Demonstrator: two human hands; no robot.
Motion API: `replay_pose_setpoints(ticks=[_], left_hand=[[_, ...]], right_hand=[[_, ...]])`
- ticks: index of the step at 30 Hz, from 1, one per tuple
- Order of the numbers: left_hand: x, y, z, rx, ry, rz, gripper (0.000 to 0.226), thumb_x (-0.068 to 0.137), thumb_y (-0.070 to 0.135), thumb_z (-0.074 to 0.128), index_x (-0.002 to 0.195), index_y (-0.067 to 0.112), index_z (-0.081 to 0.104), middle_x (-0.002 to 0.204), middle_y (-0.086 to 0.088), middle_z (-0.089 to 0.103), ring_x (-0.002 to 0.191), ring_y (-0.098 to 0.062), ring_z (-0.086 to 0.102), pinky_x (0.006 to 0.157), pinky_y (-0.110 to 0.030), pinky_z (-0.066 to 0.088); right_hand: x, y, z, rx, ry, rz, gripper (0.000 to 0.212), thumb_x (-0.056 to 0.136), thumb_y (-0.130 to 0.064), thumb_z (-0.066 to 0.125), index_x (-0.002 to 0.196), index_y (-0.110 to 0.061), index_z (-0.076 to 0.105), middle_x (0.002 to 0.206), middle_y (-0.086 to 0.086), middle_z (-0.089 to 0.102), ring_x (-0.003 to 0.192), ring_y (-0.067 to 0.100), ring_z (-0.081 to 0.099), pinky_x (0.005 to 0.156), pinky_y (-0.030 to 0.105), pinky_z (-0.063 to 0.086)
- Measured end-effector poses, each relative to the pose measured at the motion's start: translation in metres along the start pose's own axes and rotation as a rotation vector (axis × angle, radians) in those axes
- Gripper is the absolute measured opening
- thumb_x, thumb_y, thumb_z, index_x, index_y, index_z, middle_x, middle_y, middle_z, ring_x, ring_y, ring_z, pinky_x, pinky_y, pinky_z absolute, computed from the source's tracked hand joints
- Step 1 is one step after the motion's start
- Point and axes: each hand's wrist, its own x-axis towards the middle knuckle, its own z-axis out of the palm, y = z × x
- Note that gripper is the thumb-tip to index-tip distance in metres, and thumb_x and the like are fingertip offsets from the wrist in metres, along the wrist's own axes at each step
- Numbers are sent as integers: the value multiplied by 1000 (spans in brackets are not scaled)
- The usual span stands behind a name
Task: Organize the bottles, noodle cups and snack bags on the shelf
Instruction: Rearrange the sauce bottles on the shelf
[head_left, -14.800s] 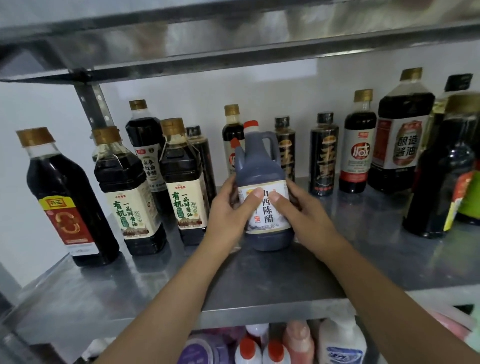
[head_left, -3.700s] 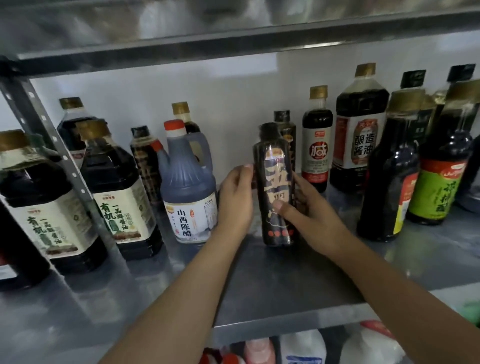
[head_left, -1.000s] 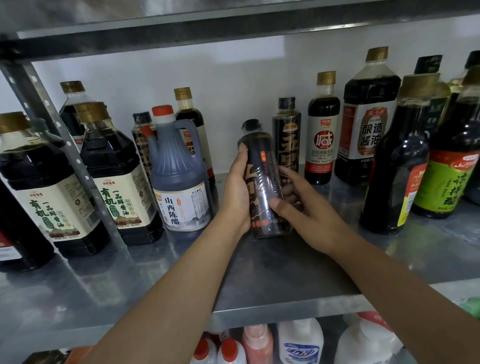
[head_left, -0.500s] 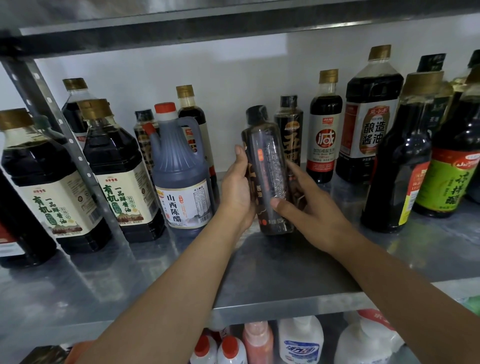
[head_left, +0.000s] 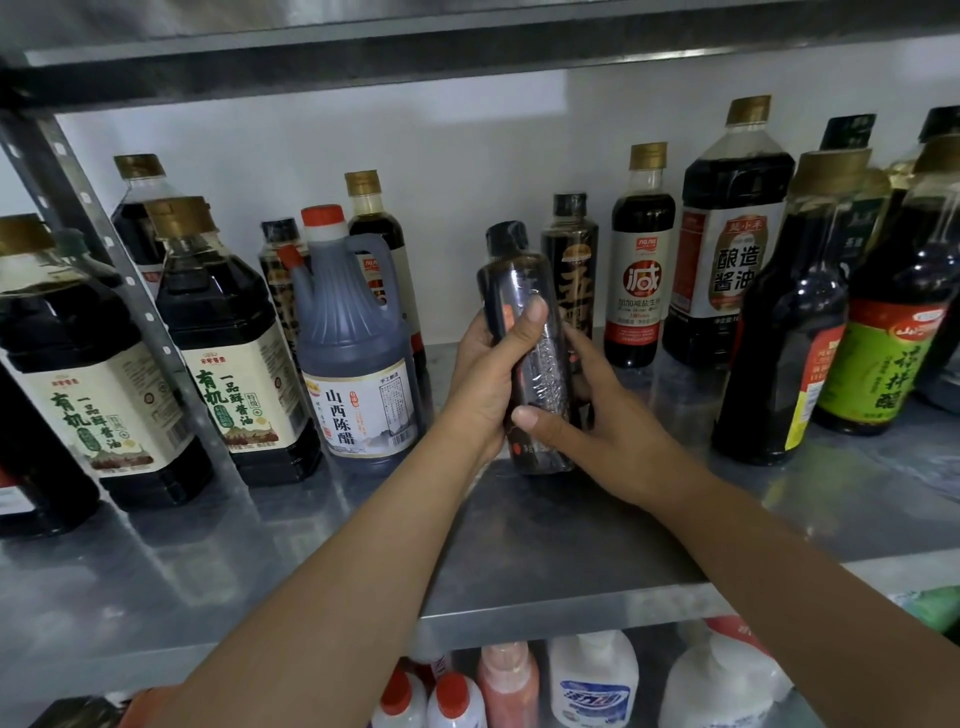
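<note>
Dark slim bottle (head_left: 514, 283) clasped — left hand (head_left: 483, 374) high, right hand (head_left: 597, 421) low.

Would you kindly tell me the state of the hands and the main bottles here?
Slim black bottle: capped, tilted slightly, held between both hands, gold lettering turned away.
Left hand: gripping the slim black bottle.
Right hand: gripping the same bottle lower down.
Vinegar jug: upright on the shelf, red cap on, label facing out.
Matching slim bottle: upright behind, capped, gold lettering facing out.
</note>
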Motion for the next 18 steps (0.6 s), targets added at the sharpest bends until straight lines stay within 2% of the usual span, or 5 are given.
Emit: replay_pose_setpoints(ticks=[3, 6, 10, 14, 18], left_hand=[[0, -1, 0, 8, -12, 24, 56, 83, 33, 74, 130, 6, 58, 108, -13, 72, 100, -27, 71, 92, -47, 57], [-1, 0, 1, -9, -16, 36, 58, 80, 32, 71, 130, 5, 58, 106, -13, 71, 97, -26, 71, 92, -46, 58], [-3, 2, 2, -10, -31, 36, 56, 78, 31, 68, 127, 5, 58, 104, -12, 71, 96, -24, 71, 91, -44, 58], [-2, 2, 1, -11, -22, 34, 54, 79, 34, 69, 124, 8, 61, 107, -12, 71, 99, -26, 70, 95, -47, 56], [0, -2, -1, 1, -20, 12, 60, 86, 39, 69, 133, 3, 56, 111, -13, 71, 100, -26, 71, 89, -41, 59]], right_hand=[[1, 1, -1, 47, 14, 24, 102, 75, -64, 66, 155, -47, 5, 147, -16, 49, 129, -4, 51, 106, 25, 44], [1, 3, -1, 86, 23, 34, 102, 74, -64, 68, 154, -48, 7, 143, -13, 55, 126, -4, 54, 107, 31, 47], [3, 5, -1, 107, 21, 31, 105, 70, -73, 70, 153, -52, 9, 141, -13, 57, 127, 0, 55, 106, 41, 49], [2, 4, 0, 100, 21, 41, 103, 70, -73, 69, 151, -54, 8, 140, -13, 58, 124, -1, 56, 106, 40, 49], [1, 0, 2, 15, 19, 31, 102, 75, -67, 64, 153, -51, 0, 148, -11, 51, 129, 2, 52, 108, 38, 47]])
